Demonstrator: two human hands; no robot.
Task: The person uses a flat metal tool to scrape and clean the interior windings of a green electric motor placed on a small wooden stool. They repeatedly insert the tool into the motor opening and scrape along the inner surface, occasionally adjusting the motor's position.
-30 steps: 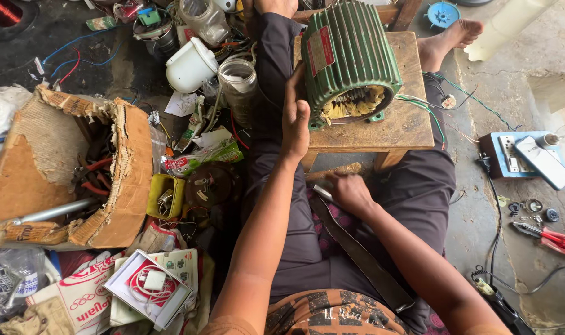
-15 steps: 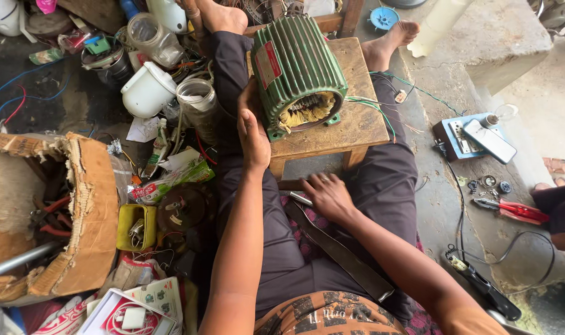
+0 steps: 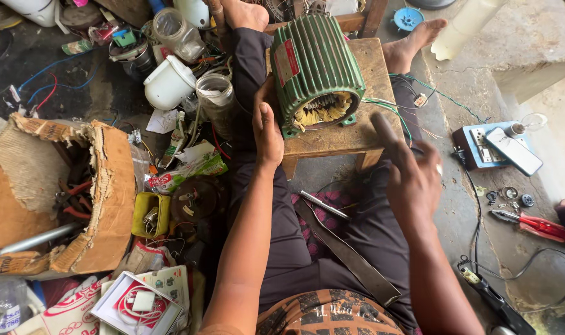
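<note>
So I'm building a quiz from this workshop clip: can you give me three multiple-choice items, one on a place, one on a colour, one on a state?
1. Where does the motor housing rest?
A. on the wooden stool
B. in the cardboard box
C. on the person's lap

2. What colour is the ribbed housing?
A. blue
B. green
C. white

3. What is the left hand doing?
A. gripping pliers
B. hanging free
C. pressing flat against the housing's side

Answers:
1 A, the housing lies on its side on the stool top.
2 B, its ribs are painted green.
3 C, the open palm lies against the housing beside its open end.
</note>
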